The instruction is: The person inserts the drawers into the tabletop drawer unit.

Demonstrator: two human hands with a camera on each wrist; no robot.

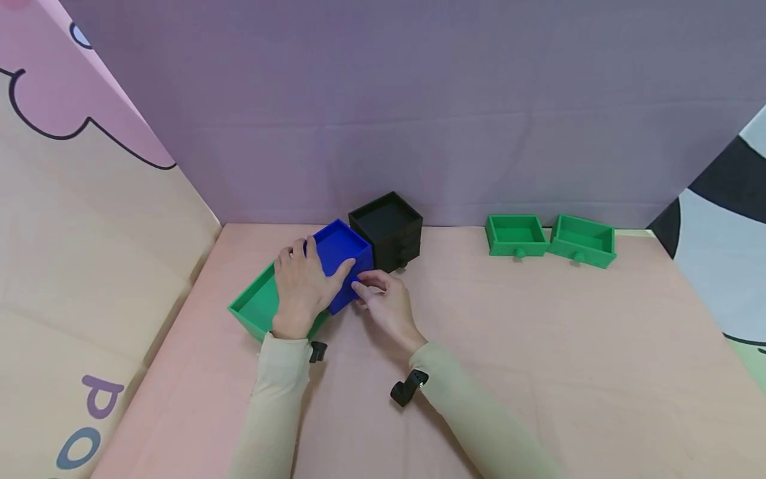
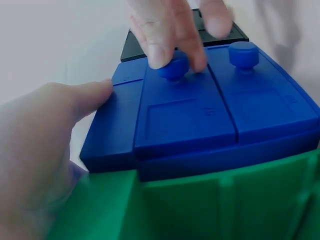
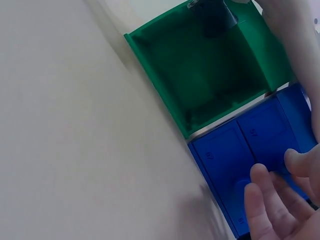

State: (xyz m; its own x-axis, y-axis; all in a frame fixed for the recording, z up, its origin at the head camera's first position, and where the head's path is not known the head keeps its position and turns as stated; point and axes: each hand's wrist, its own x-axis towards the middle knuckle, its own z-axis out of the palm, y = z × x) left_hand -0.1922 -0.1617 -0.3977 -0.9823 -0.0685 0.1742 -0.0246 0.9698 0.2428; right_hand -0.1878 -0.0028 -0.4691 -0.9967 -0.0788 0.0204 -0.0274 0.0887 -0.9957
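Observation:
A small blue drawer cabinet (image 1: 342, 243) stands left of the middle of the table, with two knobbed drawer fronts. My left hand (image 1: 302, 286) rests on its top with fingers spread, the thumb (image 2: 87, 97) lying straight along its edge. With thumb and fingers, my right hand (image 1: 389, 307) pinches the round knob (image 2: 173, 67) of the upper drawer; the other blue knob (image 2: 244, 54) is untouched. Both drawers look pushed in. Against the cabinet's left side, partly under my left wrist, sits an open green box frame (image 1: 254, 303) with a hollow inside.
A black drawer cabinet (image 1: 391, 229) stands just behind and right of the blue one. Two green drawers (image 1: 517, 231) with front knobs lie at the back right, near the purple-grey back wall (image 1: 455, 120). A pale cloth wall (image 1: 120, 246) bounds the left side.

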